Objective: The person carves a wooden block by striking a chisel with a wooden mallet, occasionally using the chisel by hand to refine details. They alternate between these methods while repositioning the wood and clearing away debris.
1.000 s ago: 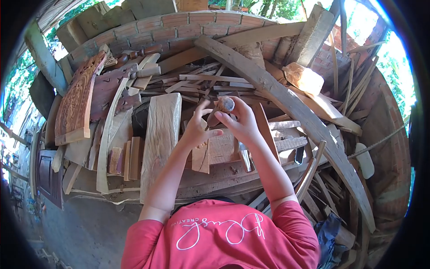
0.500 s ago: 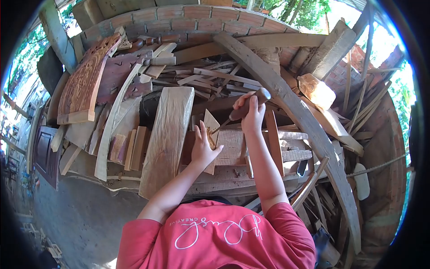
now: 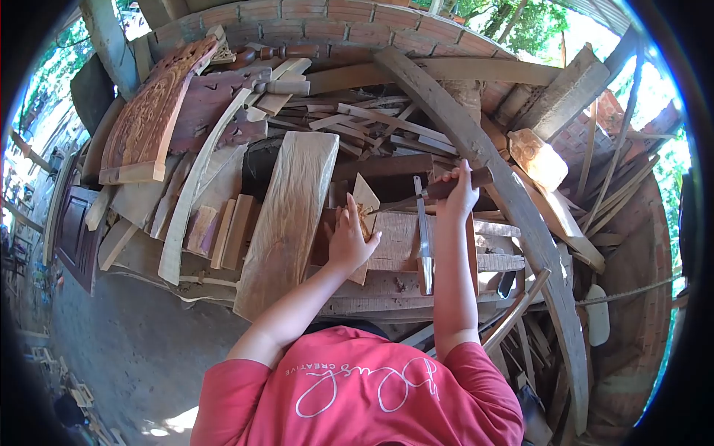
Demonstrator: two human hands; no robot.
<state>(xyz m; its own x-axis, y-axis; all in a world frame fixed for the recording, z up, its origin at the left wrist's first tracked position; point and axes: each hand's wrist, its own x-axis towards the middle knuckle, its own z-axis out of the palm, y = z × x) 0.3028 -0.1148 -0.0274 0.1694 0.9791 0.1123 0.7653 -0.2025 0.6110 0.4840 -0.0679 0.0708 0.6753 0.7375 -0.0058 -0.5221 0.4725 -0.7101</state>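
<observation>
Your right hand has its fingers clenched around a dark-handled tool, its blade reaching a small pointed wood piece. Your left hand lies against that piece, fingers spread, between the wide pale plank and a long metal strip.

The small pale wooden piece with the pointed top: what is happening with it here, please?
The person's left hand, fingers spread, is against the small pale wooden piece. The right hand grips a dark-handled tool with a thin shaft, its tip at or very near the rough, carved-looking middle of the piece; actual contact is too small to tell. A narrow silver metal tool lies beside the right forearm, and a wide pale board lies to the left.
</observation>
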